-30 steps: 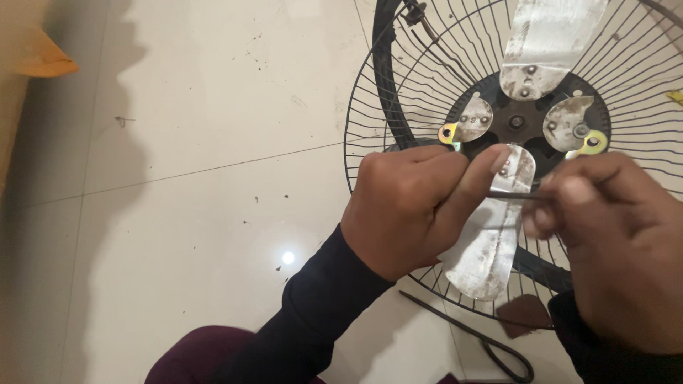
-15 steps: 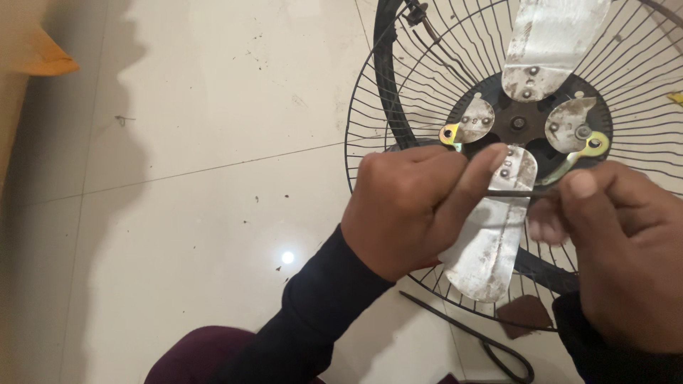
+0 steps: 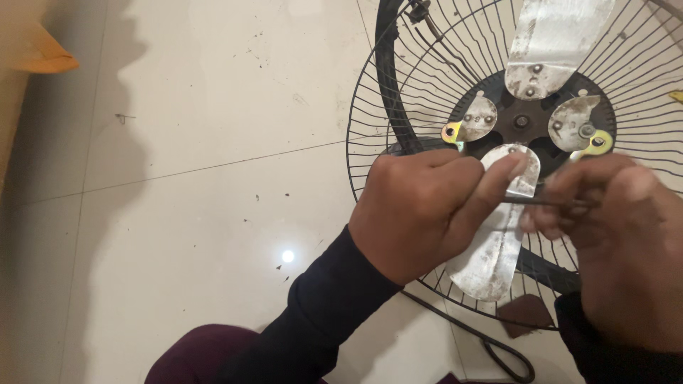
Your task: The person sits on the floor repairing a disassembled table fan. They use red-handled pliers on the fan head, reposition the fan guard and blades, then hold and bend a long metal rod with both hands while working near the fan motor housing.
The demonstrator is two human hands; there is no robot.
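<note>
A dull, stained metal fan blade (image 3: 494, 245) lies over the lower part of a black wire fan guard (image 3: 398, 135) that rests on the pale tiled floor (image 3: 199, 142). The blade is narrow and rounded at its riveted root near the dark hub (image 3: 521, 122) and widens to a blotched, worn tip toward the person. The left hand (image 3: 420, 210) has its grip closed on the blade, thumb pressed flat on the root end. The right hand (image 3: 619, 242) has its fingers pinched together on a thin dark tool (image 3: 544, 201) whose tip meets the blade's root. Another blade (image 3: 555, 39) points upward, and two short stubs with yellowish washers (image 3: 452, 131) flank the hub.
</note>
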